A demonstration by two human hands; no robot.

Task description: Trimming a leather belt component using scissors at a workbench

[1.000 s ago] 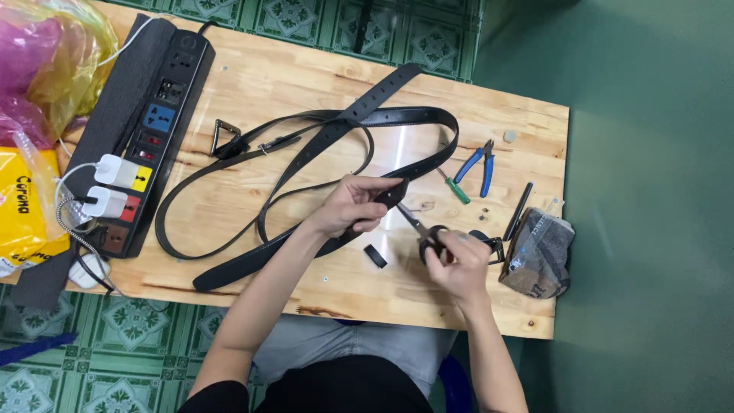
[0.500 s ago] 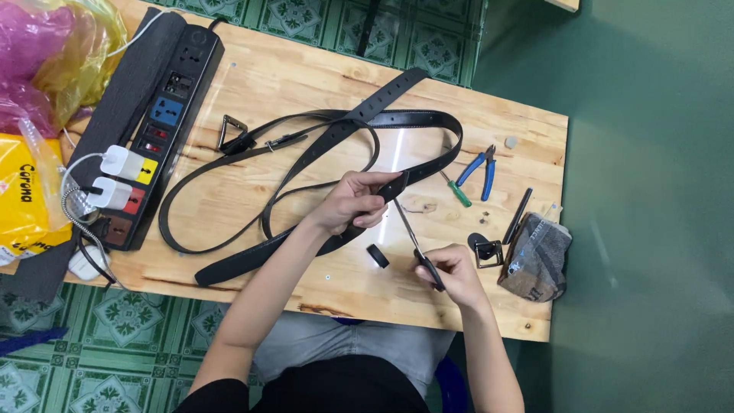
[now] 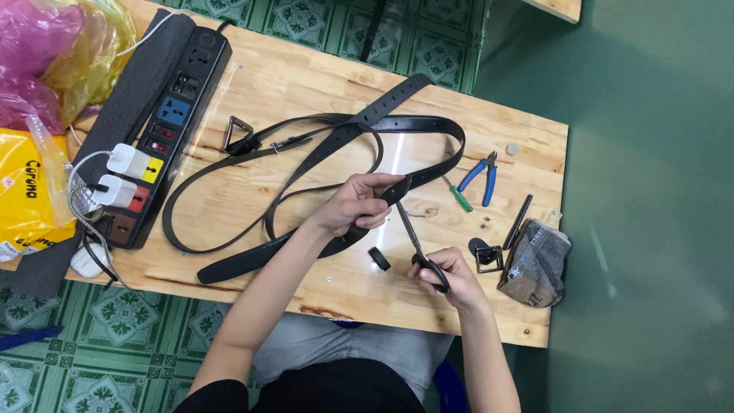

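Note:
My left hand (image 3: 359, 203) grips the end of a wide black leather belt (image 3: 428, 124) that loops across the wooden table (image 3: 298, 80). My right hand (image 3: 451, 275) holds black-handled scissors (image 3: 417, 245), whose blades point up toward the belt end at my left hand. A thinner black strap (image 3: 222, 168) with a metal buckle (image 3: 237, 136) lies to the left. A small black belt loop (image 3: 378, 258) rests on the table between my hands.
Blue-handled pliers (image 3: 480, 170) and a green screwdriver (image 3: 459, 196) lie at the right. A black buckle (image 3: 483, 254), a dark stick (image 3: 518, 222) and a folded grey cloth (image 3: 537, 261) sit near the right edge. A black power strip (image 3: 164, 130) with white chargers and plastic bags (image 3: 46, 53) fill the left.
My right hand has drawn back toward the near table edge and turned the scissors so the blades now point up at the belt end. My left hand holds the belt as before.

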